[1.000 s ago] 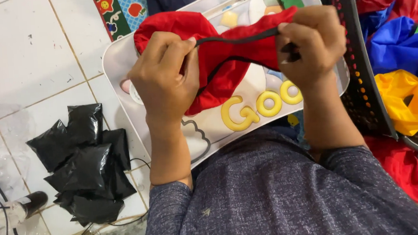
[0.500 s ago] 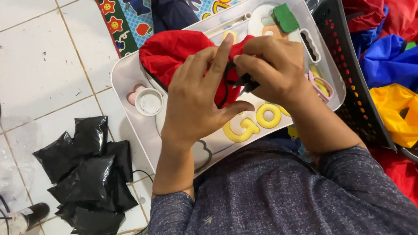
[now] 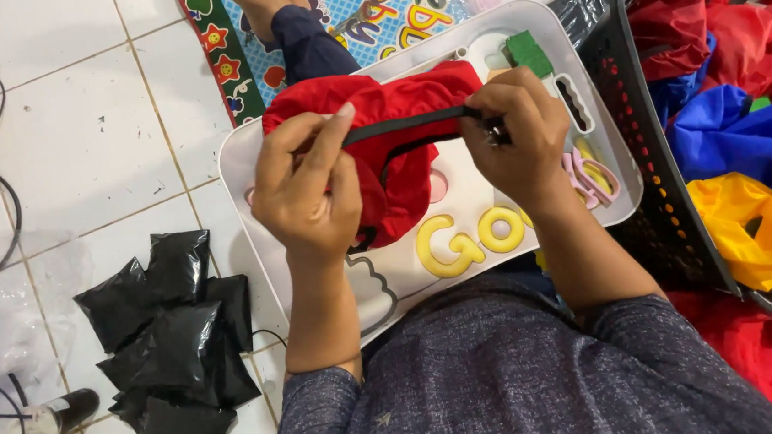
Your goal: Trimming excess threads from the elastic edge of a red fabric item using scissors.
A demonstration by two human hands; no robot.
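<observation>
Hands (image 3: 310,191) apart again, black strap (image 3: 406,125) taut.

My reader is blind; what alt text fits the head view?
Both hands, left hand and right hand, stretch a black strap of a red fabric pouch over a white tray. Black packets lie on the floor tiles; a dark basket holds coloured fabric.

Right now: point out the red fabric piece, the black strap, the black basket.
red fabric piece (image 3: 398,193), head view, lower middle fold
black strap (image 3: 406,124), head view, mid-span between hands
black basket (image 3: 647,146), head view, left wall
</observation>
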